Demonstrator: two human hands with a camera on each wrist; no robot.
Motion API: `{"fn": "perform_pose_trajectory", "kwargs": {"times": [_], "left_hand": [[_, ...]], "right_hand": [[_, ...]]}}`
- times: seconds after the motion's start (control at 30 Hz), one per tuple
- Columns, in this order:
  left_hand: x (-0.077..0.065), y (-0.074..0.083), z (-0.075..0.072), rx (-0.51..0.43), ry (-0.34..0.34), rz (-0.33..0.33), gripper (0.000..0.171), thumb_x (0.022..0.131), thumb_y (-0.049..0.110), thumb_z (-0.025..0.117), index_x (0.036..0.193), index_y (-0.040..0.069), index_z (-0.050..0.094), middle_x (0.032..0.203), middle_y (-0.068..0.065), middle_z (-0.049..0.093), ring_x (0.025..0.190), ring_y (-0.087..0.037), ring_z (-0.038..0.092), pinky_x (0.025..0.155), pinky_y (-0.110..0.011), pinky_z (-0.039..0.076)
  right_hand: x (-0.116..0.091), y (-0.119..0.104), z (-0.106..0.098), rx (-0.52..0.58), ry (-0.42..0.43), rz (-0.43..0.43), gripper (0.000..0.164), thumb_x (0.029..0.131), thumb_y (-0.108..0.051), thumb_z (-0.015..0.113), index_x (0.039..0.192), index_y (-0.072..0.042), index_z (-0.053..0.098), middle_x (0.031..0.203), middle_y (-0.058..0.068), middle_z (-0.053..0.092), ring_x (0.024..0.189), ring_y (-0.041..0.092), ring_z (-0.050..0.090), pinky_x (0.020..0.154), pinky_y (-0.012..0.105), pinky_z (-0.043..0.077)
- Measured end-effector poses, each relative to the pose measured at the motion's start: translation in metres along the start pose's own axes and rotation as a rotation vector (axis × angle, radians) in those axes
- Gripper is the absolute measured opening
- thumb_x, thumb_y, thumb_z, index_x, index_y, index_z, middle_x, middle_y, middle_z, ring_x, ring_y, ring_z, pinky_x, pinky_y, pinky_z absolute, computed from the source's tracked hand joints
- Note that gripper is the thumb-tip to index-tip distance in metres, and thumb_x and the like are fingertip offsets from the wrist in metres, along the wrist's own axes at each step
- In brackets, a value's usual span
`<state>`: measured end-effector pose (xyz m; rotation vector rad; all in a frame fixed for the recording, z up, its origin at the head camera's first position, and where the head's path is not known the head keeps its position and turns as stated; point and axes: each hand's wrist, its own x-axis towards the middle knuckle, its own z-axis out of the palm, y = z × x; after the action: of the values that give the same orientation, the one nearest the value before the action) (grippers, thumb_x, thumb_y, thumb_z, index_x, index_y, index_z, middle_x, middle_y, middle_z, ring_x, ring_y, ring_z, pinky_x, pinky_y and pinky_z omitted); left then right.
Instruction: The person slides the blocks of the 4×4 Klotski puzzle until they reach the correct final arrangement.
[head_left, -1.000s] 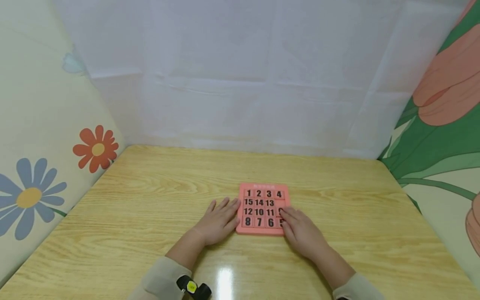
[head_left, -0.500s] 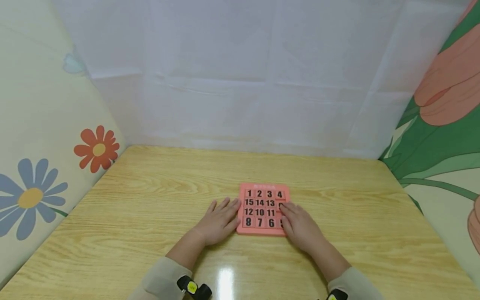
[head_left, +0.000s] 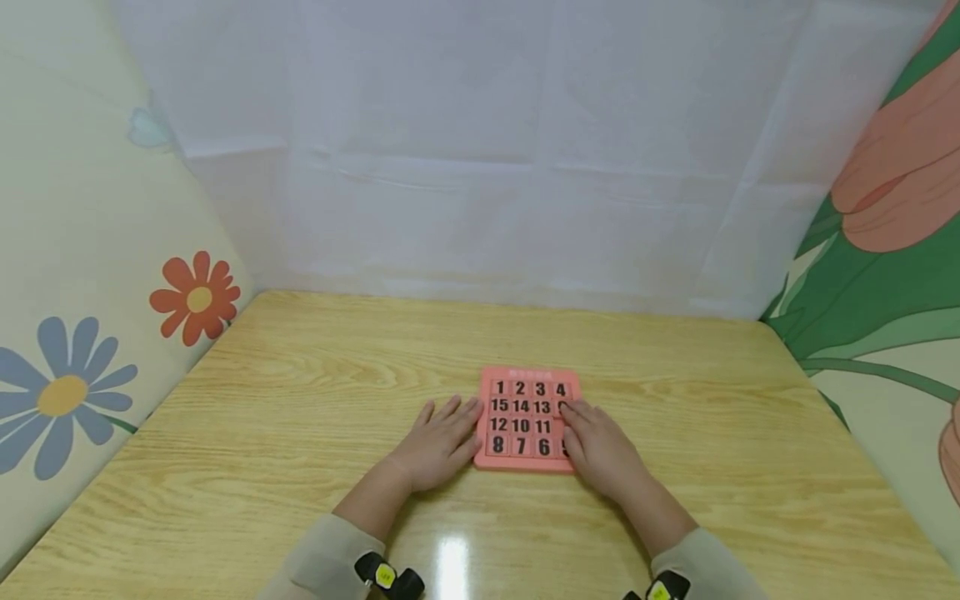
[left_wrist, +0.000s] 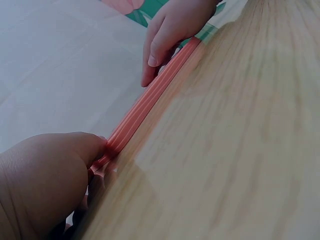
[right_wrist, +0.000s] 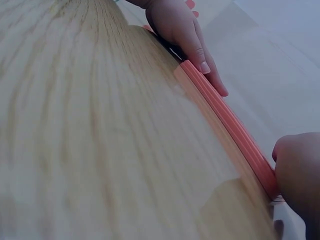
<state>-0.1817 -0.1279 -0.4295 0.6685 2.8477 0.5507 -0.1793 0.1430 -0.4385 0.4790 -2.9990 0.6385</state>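
A pink number slide puzzle [head_left: 525, 467] lies flat on the table, with black-numbered tiles in its frame. Beside its left edge, my left hand [head_left: 433, 450] rests palm down, fingers extended and fingertips against the frame; in the left wrist view its thumb touches the near corner. My right hand [head_left: 603, 454] reaches over the right side, its straight fingertips on a tile [head_left: 558, 408] that looks like the 9, in the second row. Those fingers partly cover the tile and also the 5 below. A gap shows right of the 11 tile [head_left: 543, 427].
The wooden table [head_left: 337, 350] extends around the puzzle. A white cloth [head_left: 480, 167] hangs behind it, and flower-printed panels [head_left: 75, 208] stand at both sides. Each wrist carries a black strapped camera [head_left: 386, 575].
The 9 tile has slid away from me, from the third row to the second, under my right fingertips. The gap is now in the third row. My left hand has stayed still.
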Motion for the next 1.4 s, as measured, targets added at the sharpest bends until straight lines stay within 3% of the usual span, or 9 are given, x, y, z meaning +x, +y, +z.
{"fn": "perform_pose_trajectory", "kwargs": {"times": [0.37,0.63,1.07,1.4], "left_hand": [[0.0,0.002,-0.002,0.007,-0.008,-0.002,0.058,0.106,0.04,0.035,0.156,0.012,0.026,0.163,-0.004,0.024,0.153,-0.03,0.012,0.124,-0.055,0.001],[0.001,0.002,-0.001,0.011,0.011,0.017,0.058,0.105,0.039,0.036,0.155,0.01,0.027,0.163,-0.007,0.025,0.153,-0.033,0.014,0.123,-0.057,0.002],[0.002,0.002,0.0,0.019,-0.008,-0.005,0.058,0.106,0.041,0.034,0.156,0.013,0.025,0.163,-0.003,0.023,0.154,-0.029,0.012,0.124,-0.055,0.0],[-0.001,0.002,-0.001,0.013,0.008,0.018,0.058,0.105,0.039,0.036,0.155,0.009,0.028,0.162,-0.007,0.026,0.152,-0.034,0.015,0.123,-0.058,0.002]], "right_hand": [[-0.004,-0.001,-0.003,0.01,0.005,-0.003,0.047,0.103,-0.028,0.043,0.144,-0.005,0.048,0.154,0.012,0.042,0.145,0.031,0.037,0.122,0.047,0.024],[-0.028,0.001,-0.007,0.009,-0.01,-0.032,0.045,0.102,-0.027,0.047,0.141,-0.006,0.052,0.153,0.01,0.044,0.143,0.029,0.04,0.121,0.047,0.026],[-0.057,-0.002,-0.005,-0.011,0.01,-0.139,0.041,0.099,-0.023,0.053,0.137,-0.006,0.057,0.147,0.008,0.052,0.138,0.029,0.047,0.118,0.047,0.033],[-0.058,-0.002,-0.002,-0.034,0.027,-0.173,0.04,0.099,-0.022,0.053,0.136,-0.007,0.059,0.145,0.007,0.055,0.136,0.028,0.049,0.116,0.046,0.035]]}}
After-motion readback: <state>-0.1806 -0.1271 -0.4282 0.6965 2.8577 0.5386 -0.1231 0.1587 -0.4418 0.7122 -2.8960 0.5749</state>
